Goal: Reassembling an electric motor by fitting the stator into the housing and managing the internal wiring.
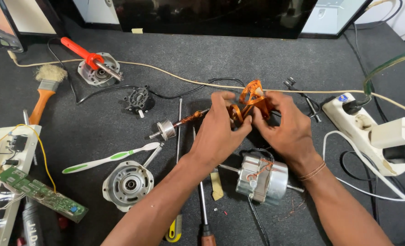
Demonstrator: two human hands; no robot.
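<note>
The copper coil (251, 101) is held just above the dark mat (202, 64), between both hands. Judged light and springy: thin enamelled wire, easily kinked or scraped, so it is best taken by the bundled loops rather than single strands. It is bright orange-copper, in tangled loops rising above the fingers.

The left hand (218, 132) pinches the coil's lower left side with thumb and fingers. The right hand (287, 125) is pressed against its right side, fingers curled around the loops.

Just below lies a silver motor housing (262, 178). To the left, a rotor shaft (168, 129), a toothbrush (111, 158) and a round end cover (128, 184).
</note>
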